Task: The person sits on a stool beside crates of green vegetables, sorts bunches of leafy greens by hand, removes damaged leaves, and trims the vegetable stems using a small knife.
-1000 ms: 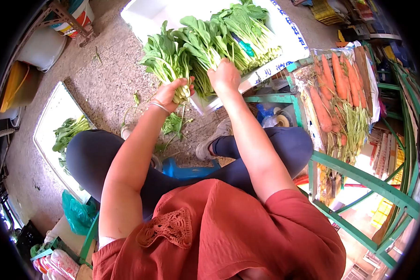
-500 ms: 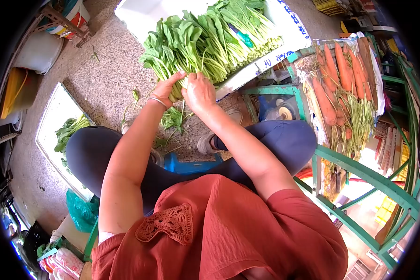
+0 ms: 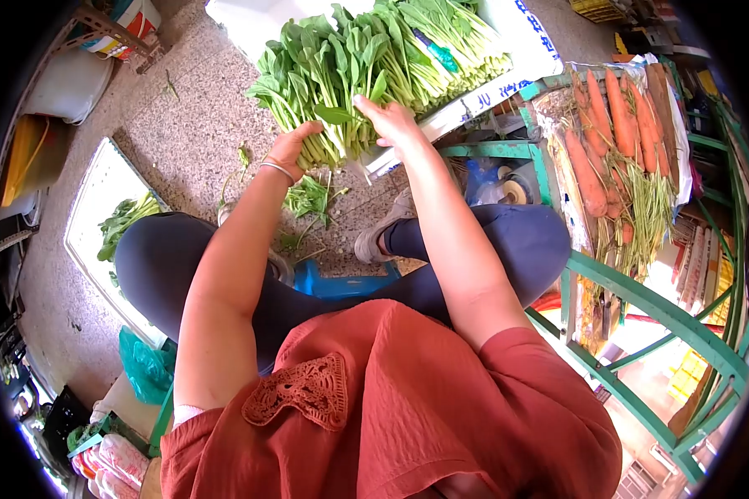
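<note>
A thick bunch of leafy greens [image 3: 320, 116] lies between my hands at the near edge of a white foam box [image 3: 514, 85], leaves away from me and pale stems toward me. From its left side my left hand [image 3: 290, 150] grips the stems, with its fingers partly hidden by them. On the right side my right hand [image 3: 394, 126] holds the greens, thumb stretched over the top and fingers tucked out of sight. More greens are packed in the box, with a teal wrap [image 3: 443, 57] around some stems.
Loose trimmed leaves [image 3: 306, 200] lie on the speckled floor below my hands. At left sits a white foam lid or tray [image 3: 87, 212] with some greens. Carrots [image 3: 589, 170] rest on a green metal stand [image 3: 657, 303] at right. A blue stool [image 3: 341, 283] is under me.
My right hand has moved right and slightly up, away from my left hand, and its thumb has spread. My left hand has shifted slightly left. The bunch looks more spread at its stem end.
</note>
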Motion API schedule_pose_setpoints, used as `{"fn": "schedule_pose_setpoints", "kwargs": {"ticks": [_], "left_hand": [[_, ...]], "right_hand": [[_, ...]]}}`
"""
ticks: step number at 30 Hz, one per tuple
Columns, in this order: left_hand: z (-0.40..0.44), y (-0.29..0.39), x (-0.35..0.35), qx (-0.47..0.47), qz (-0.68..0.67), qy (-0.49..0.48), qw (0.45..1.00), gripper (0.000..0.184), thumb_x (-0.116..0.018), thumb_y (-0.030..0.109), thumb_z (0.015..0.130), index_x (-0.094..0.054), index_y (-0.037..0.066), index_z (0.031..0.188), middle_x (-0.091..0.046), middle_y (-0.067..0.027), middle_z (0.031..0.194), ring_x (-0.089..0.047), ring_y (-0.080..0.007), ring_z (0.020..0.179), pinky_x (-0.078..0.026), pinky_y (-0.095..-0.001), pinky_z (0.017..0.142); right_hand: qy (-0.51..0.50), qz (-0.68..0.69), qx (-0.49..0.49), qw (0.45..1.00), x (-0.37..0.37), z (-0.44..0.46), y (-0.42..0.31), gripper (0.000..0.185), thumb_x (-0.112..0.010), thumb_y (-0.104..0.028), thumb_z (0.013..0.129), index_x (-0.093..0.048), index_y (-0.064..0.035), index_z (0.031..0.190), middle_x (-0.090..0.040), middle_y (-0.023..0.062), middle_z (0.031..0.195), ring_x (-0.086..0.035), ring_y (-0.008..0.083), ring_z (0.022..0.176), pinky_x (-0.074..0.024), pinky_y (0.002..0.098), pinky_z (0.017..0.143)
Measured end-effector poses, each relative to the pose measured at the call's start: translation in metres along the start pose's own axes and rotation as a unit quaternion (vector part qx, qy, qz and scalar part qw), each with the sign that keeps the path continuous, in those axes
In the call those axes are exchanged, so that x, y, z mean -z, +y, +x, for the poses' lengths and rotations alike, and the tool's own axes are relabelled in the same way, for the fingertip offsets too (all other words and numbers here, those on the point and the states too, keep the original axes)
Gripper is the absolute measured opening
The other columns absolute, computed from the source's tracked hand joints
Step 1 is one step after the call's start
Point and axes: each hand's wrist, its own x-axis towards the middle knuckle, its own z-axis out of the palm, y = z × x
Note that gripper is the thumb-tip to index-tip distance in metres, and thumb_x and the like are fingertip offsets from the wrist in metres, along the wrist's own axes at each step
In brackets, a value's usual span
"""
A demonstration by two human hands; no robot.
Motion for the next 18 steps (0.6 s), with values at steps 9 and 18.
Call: {"fn": "schedule_pose_setpoints", "kwargs": {"ticks": [9, 18], "left_hand": [[0.004, 0.000, 0.010, 0.009, 0.004, -0.011, 1.000, 0.023, -0.060, 0.020, 0.081, -0.056, 0.003, 0.095, -0.059, -0.0064, 0.082, -0.059, -0.0188, 0.065, -0.054, -0.0341, 0.059], [-0.013, 0.011, 0.003, 0.016, -0.012, -0.016, 1.000, 0.016, -0.058, 0.016, 0.078, -0.054, 0.007, 0.091, -0.059, -0.0051, 0.080, -0.060, -0.0182, 0.066, -0.054, -0.0328, 0.058]], "right_hand": [[-0.083, 0.114, -0.002, 0.990, 0.011, 0.002, 0.007, 0.073, -0.063, -0.051, 0.077, -0.045, 0.0072, 0.118, -0.055, 0.0185, 0.105, -0.054, 0.0270, 0.100, -0.0488, 0.0387, 0.076], [-0.036, -0.131, -0.012, 0.991, -0.021, -0.030, 0.015, 0.027, -0.049, -0.023, 0.081, -0.061, 0.0010, 0.077, -0.060, 0.0129, 0.063, -0.058, 0.0152, 0.050, -0.0417, 0.0240, 0.035]]}}
